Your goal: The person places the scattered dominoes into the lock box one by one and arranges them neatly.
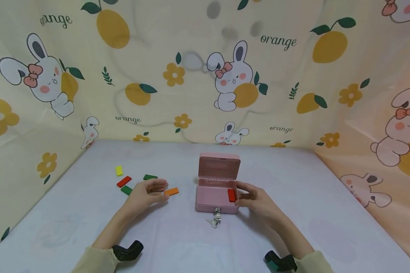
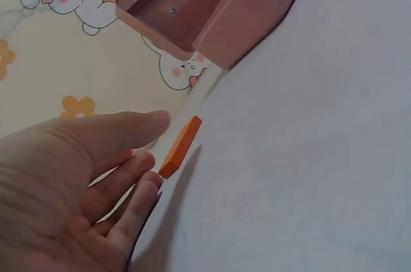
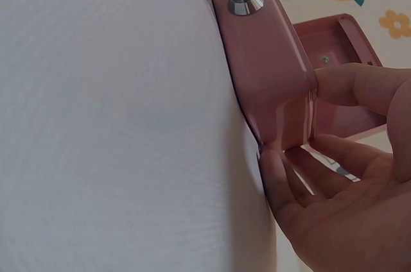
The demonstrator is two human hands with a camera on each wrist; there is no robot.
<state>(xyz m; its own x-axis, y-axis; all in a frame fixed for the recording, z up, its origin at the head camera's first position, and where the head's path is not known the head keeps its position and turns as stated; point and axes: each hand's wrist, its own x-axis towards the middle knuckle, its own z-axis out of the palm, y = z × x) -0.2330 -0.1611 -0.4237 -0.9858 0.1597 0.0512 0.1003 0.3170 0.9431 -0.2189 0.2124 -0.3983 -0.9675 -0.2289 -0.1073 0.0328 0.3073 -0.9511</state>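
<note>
Left hand (image 1: pixel 146 193), parted, empty, is being held beside orange block (image 1: pixel 172 191), best pinched squarely, right hand (image 1: pixel 257 200) gripping right edge of box (image 1: pixel 210 195).

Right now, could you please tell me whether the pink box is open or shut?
Open: the pink box has its lid raised at the back, and a red block shows inside.

We see a pale worktop (image 1: pixel 177 246) below the left fingers (image 1: pixel 157 182) and the right fingers (image 1: pixel 246 186). Beyond them we find an upright cream cloth (image 1: pixel 191 22). On it we spot one rabbit (image 1: pixel 233 81) beyond the right fingers, a second rabbit (image 1: pixel 48 84) leftward past the left fingers, and a yellow fruit (image 1: pixel 137 94) and flower (image 1: pixel 170 72) beyond those.
</note>
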